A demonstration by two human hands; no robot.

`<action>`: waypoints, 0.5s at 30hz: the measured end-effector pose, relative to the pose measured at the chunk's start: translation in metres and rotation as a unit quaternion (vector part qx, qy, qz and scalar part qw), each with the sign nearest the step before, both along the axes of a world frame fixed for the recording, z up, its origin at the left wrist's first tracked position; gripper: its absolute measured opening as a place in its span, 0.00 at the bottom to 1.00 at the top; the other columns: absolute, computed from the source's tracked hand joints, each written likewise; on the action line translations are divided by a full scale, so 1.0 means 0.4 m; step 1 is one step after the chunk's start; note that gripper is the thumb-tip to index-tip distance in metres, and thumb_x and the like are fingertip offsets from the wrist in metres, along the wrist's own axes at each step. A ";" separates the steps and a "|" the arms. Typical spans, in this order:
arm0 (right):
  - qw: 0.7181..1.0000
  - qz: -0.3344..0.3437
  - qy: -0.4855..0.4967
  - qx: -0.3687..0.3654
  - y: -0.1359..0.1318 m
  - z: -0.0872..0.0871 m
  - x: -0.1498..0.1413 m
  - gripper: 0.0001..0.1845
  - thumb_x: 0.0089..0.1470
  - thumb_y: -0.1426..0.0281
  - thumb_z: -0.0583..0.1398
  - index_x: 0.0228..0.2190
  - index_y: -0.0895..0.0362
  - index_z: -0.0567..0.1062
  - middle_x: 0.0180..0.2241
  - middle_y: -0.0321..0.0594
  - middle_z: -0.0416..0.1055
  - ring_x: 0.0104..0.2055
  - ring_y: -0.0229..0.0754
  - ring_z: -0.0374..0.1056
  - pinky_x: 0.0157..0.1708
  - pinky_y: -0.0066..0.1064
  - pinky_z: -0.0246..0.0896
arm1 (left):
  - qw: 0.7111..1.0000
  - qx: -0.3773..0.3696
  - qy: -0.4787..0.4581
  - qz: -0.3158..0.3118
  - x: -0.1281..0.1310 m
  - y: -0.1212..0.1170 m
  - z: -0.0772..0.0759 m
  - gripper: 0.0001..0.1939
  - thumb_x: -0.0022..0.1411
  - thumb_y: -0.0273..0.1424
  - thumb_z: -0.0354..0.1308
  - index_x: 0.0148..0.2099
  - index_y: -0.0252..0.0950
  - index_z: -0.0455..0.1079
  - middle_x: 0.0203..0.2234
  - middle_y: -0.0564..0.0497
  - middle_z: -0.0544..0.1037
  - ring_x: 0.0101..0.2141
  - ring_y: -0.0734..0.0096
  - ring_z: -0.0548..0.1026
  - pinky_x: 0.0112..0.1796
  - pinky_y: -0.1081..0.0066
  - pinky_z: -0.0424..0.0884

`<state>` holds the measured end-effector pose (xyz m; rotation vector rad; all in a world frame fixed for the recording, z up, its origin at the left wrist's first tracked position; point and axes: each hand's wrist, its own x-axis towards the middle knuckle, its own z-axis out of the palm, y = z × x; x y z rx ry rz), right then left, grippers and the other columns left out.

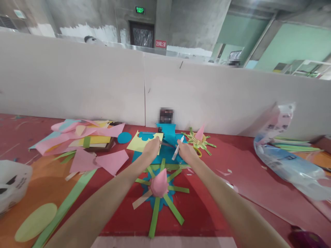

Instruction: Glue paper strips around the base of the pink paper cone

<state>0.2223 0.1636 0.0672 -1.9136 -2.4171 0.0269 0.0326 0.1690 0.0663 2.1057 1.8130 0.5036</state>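
1. A long white partition (103,79) runs across the far side of the room, standing behind the work.
2. A red desk (235,155) spreads in front of it, strewn with cut paper.
3. At near left, an orange sheet (49,186) lies under a pale yellow oval (36,222), with a long green strip (67,205) slanting along its right side.
4. A heap of pink, yellow and blue paper (85,132) sits at far left, close to the partition.
5. A crumpled, see-through plastic bag (289,162) slumps at right, beside stacked colored sheets.
6. Between the person's forearms, on the near side, rests a large paper flower (159,184): blue petals, radiating strips, mostly green, and a pink cone pointing up at its center.
7. Blue paper (168,132) lies beyond it, around and between the two hands.
8. The left hand (152,146), fingers drawn close together, touches the right end of a pale yellow sheet (134,143); its exact grip cannot be told.
9. The right hand (186,150) is closed around a slim white tool.
10. A smaller flower (199,136), also topped with a pink cone, lies at far right of the hands.
11. That slim white tool (177,150) tilts over the blue paper.
12. A yellow loop (198,151) shows just beside the right hand.
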 end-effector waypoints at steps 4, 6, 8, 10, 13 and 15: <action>1.000 -0.004 -0.013 -0.014 -0.007 -0.005 -0.001 0.20 0.63 0.65 0.44 0.54 0.56 0.61 0.40 0.49 0.74 0.40 0.49 0.71 0.35 0.32 0.58 | 0.992 0.062 -0.101 0.043 -0.056 -0.014 0.021 0.10 0.66 0.31 0.42 0.40 0.34 0.64 0.29 0.43 0.77 0.30 0.64 0.75 0.28 0.71 0.65; 1.000 0.000 -0.013 -0.016 -0.015 -0.003 -0.004 0.20 0.63 0.66 0.45 0.54 0.56 0.62 0.40 0.49 0.74 0.40 0.49 0.71 0.35 0.32 0.58 | 0.980 0.089 -0.171 0.048 -0.091 -0.020 0.026 0.08 0.65 0.32 0.45 0.39 0.35 0.64 0.27 0.47 0.76 0.28 0.67 0.76 0.29 0.72 0.67; 1.000 0.011 -0.007 -0.018 -0.025 0.000 -0.009 0.19 0.61 0.68 0.47 0.52 0.56 0.63 0.39 0.49 0.74 0.40 0.49 0.71 0.35 0.32 0.58 | 0.963 0.106 -0.236 0.073 -0.126 -0.029 0.029 0.06 0.63 0.31 0.47 0.37 0.36 0.64 0.25 0.49 0.75 0.26 0.69 0.75 0.29 0.72 0.69; 1.000 0.021 0.003 -0.018 -0.033 0.003 -0.020 0.19 0.59 0.71 0.49 0.52 0.55 0.63 0.40 0.48 0.74 0.41 0.48 0.71 0.35 0.31 0.58 | 0.944 0.132 -0.287 0.100 -0.157 -0.044 0.034 0.05 0.61 0.31 0.49 0.36 0.36 0.63 0.24 0.51 0.75 0.26 0.69 0.75 0.30 0.71 0.70; 0.999 0.021 0.027 -0.008 -0.034 0.004 -0.038 0.22 0.58 0.72 0.49 0.54 0.54 0.61 0.40 0.47 0.74 0.40 0.48 0.71 0.35 0.32 0.59 | 0.907 0.173 -0.361 0.133 -0.190 -0.077 0.042 0.06 0.60 0.33 0.51 0.35 0.36 0.63 0.24 0.51 0.75 0.27 0.68 0.76 0.32 0.69 0.73; 0.999 0.013 0.029 -0.004 -0.027 0.008 -0.046 0.23 0.58 0.74 0.47 0.54 0.55 0.62 0.40 0.48 0.74 0.40 0.49 0.71 0.35 0.33 0.59 | 0.888 0.197 -0.391 0.140 -0.202 -0.100 0.045 0.07 0.59 0.34 0.52 0.35 0.35 0.63 0.25 0.50 0.75 0.28 0.68 0.77 0.34 0.67 0.74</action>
